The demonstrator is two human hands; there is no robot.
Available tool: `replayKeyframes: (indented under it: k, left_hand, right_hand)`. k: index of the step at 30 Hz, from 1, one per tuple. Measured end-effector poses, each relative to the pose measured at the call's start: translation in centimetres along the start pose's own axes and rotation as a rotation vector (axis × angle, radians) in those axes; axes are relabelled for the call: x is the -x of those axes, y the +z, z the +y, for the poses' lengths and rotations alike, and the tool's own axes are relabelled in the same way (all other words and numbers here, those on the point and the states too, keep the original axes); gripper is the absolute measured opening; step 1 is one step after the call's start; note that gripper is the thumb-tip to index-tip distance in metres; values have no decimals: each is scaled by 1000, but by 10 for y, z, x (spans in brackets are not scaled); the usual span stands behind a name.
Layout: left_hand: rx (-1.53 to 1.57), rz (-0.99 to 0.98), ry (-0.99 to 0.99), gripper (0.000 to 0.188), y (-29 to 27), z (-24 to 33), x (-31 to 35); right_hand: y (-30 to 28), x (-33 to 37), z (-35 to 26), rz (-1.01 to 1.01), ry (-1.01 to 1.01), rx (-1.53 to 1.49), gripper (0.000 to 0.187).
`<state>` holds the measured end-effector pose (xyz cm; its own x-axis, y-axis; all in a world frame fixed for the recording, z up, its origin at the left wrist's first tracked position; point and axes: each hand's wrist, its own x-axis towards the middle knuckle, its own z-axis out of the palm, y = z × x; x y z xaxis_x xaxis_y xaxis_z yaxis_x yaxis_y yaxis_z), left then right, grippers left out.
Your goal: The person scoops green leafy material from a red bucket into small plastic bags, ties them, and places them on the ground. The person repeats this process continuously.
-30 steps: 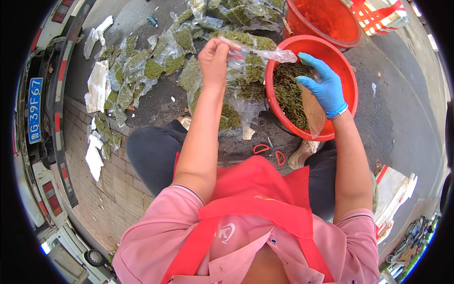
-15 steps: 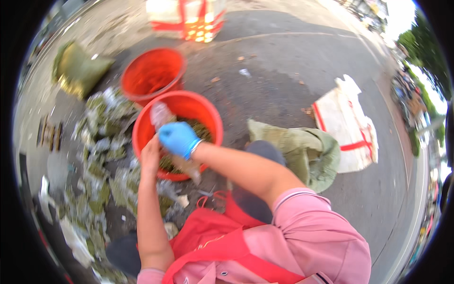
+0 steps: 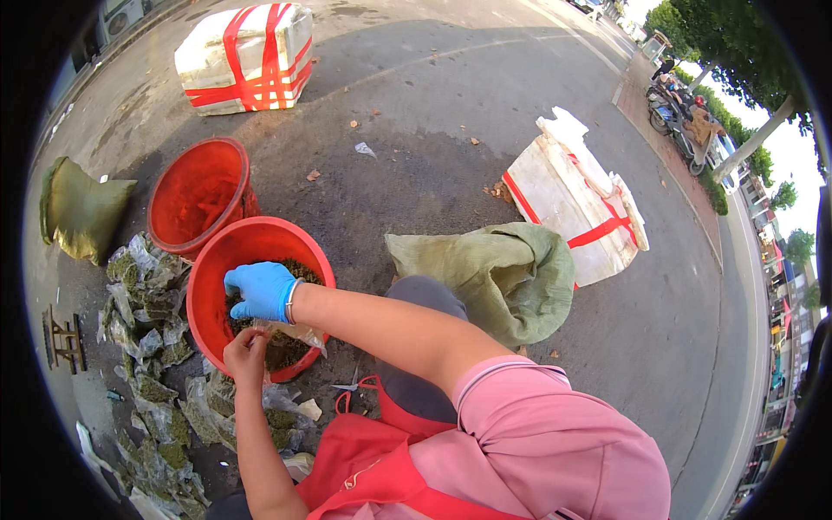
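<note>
My left hand [image 3: 245, 354], bare, pinches the edge of a clear plastic bag [image 3: 305, 334] at the near rim of a red bucket [image 3: 201, 299]. The bag stretches to the right under my right forearm. My right hand [image 3: 263, 289], in a blue glove, is over the bucket's opening with thumb and fingers apart; I see nothing between them. Dark green-brown plant-like material [image 3: 299, 270] lies in the bucket, partly hidden by my hands and the bag.
A second red bucket [image 3: 238, 178] stands behind. Several bags of green material [image 3: 156, 386] litter the ground at left, near a green sack [image 3: 82, 212]. Scissors [image 3: 347, 385] lie near my apron. Another green sack [image 3: 451, 267] and white taped boxes [image 3: 568, 204] [image 3: 204, 65] stand around.
My hands have separated: the gloved right hand has moved away from the bag's near end, while the left stays on it. The bag hangs lower now. The whole view has shifted.
</note>
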<state>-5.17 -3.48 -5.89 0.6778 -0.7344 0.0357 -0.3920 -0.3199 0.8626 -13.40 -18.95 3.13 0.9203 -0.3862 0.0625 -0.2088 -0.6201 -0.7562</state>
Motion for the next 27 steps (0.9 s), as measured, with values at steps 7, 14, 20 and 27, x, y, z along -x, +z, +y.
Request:
replayKeyframes:
  k: [7,14,20,27]
  left_hand:
    - [345,87,35,17,-20,3,-9]
    - [-726,242,688,17,-39,21,-15]
    - [-193,327,387,33,-43,-11,0]
    - [356,448,-183,35,-96,-88,15]
  right_hand:
    - [15,-6,17,-266,-5,180,27]
    - [27,-3,6,-194,-18,173,22]
    - [22,-31,66,-53,360,127,24]
    - [1,-34,148,219,602,197,28]
